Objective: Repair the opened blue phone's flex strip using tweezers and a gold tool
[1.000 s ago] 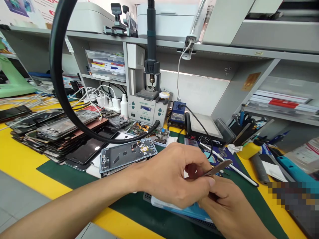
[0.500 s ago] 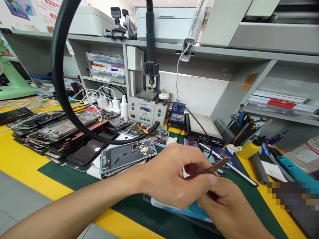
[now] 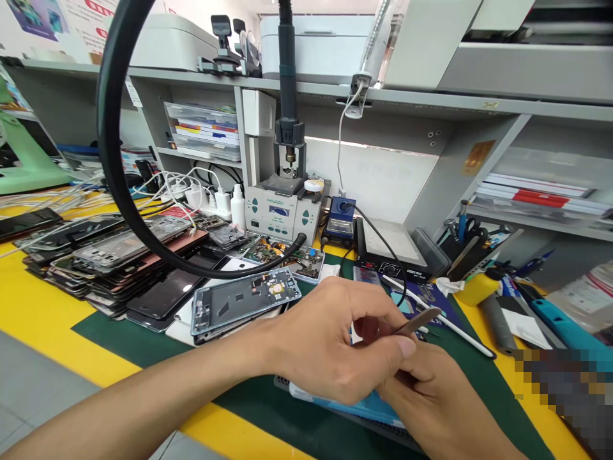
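My left hand (image 3: pixel 335 342) reaches in from the left, its thumb and forefinger closed at a thin, flat metal tool with a rounded end (image 3: pixel 421 319). That end sticks out to the upper right; the rest is hidden by the fingers. My right hand (image 3: pixel 440 390) presses in close behind and below the left, fingers curled. Its fingertips and whatever they grip are hidden. Under both hands lies a light blue, pale-edged object (image 3: pixel 335 404) on a dark perforated base, mostly covered. Left of my wrist, an opened phone body (image 3: pixel 244 303) rests on other phone parts.
Stacked phone parts (image 3: pixel 100 255) fill the left side. Behind are a tray of circuit boards (image 3: pixel 306 259), a hot-air station (image 3: pixel 282 211) and a heating plate (image 3: pixel 393 246). A thick black hose (image 3: pixel 115 160) loops down in front. At right lie a white stick (image 3: pixel 460 332) and a yellow bottle (image 3: pixel 479 287).
Both hands and the flat metal tool stay almost in place. The view has shifted very slightly.
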Motion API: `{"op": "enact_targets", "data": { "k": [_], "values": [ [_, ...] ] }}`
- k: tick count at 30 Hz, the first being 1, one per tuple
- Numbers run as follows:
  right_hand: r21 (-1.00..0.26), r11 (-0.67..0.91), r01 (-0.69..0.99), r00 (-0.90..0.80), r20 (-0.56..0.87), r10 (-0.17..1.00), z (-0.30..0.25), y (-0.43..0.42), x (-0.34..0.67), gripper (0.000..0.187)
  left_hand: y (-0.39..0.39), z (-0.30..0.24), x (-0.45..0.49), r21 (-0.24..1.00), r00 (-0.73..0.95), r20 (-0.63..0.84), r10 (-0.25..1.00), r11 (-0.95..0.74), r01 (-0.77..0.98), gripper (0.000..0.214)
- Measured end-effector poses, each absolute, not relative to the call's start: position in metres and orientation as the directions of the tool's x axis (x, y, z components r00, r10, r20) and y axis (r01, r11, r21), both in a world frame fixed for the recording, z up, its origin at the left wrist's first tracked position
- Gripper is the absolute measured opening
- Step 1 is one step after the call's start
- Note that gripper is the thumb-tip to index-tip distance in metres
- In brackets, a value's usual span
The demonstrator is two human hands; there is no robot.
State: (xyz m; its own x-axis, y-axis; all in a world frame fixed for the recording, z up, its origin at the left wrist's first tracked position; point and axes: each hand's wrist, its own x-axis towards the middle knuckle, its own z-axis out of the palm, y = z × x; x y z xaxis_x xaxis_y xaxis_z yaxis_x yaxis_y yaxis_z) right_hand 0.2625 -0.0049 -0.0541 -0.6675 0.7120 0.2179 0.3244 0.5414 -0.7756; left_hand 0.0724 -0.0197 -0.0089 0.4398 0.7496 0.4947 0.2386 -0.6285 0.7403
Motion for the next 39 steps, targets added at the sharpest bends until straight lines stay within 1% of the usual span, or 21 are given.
{"op": "enact_targets", "data": {
  "k": [4, 8, 13, 18, 20, 23, 26, 30, 33, 39],
  "values": [
    [-0.765, 0.551, 0.335, -0.677, 0.211, 0.705, -0.053, -0.006, 0.262, 0.041, -0.02, -0.009, 0.072, 0.727, 0.444, 0.507, 0.739, -0.643, 0.241, 0.016],
    [-0.743, 0.579, 0.336, -0.659, 0.254, 0.708, -0.049, -0.004, 0.26, 0.041, -0.021, -0.009, 0.072, 0.741, 0.438, 0.489, 0.754, -0.624, 0.247, 0.015],
    [-0.74, 0.581, 0.339, -0.669, 0.244, 0.702, -0.048, -0.005, 0.257, 0.039, -0.021, -0.01, 0.073, 0.731, 0.433, 0.5, 0.75, -0.634, 0.254, 0.014],
    [-0.701, 0.628, 0.338, -0.608, 0.346, 0.714, -0.044, -0.005, 0.262, 0.045, -0.022, -0.008, 0.072, 0.75, 0.415, 0.498, 0.761, -0.619, 0.235, 0.018],
    [-0.693, 0.621, 0.366, -0.61, 0.325, 0.722, -0.038, -0.003, 0.268, 0.042, -0.022, -0.007, 0.071, 0.752, 0.411, 0.501, 0.761, -0.618, 0.228, 0.021],
    [-0.681, 0.605, 0.412, -0.647, 0.248, 0.721, -0.03, 0.0, 0.277, 0.034, -0.021, -0.009, 0.072, 0.754, 0.421, 0.484, 0.767, -0.61, 0.244, 0.022],
    [-0.66, 0.595, 0.459, -0.663, 0.192, 0.724, -0.025, 0.002, 0.284, 0.033, -0.019, -0.012, 0.075, 0.752, 0.437, 0.465, 0.77, -0.604, 0.264, 0.018],
    [-0.641, 0.59, 0.492, -0.671, 0.152, 0.725, -0.026, 0.001, 0.286, 0.033, -0.018, -0.015, 0.078, 0.752, 0.434, 0.451, 0.78, -0.594, 0.285, 0.01],
    [-0.649, 0.593, 0.477, -0.675, 0.161, 0.72, -0.028, 0.0, 0.285, 0.033, -0.018, -0.016, 0.08, 0.754, 0.43, 0.459, 0.777, -0.597, 0.274, 0.008],
    [-0.645, 0.619, 0.449, -0.655, 0.233, 0.719, -0.029, 0.0, 0.283, 0.036, -0.018, -0.016, 0.08, 0.742, 0.423, 0.486, 0.764, -0.617, 0.261, 0.008]
  ]
}}
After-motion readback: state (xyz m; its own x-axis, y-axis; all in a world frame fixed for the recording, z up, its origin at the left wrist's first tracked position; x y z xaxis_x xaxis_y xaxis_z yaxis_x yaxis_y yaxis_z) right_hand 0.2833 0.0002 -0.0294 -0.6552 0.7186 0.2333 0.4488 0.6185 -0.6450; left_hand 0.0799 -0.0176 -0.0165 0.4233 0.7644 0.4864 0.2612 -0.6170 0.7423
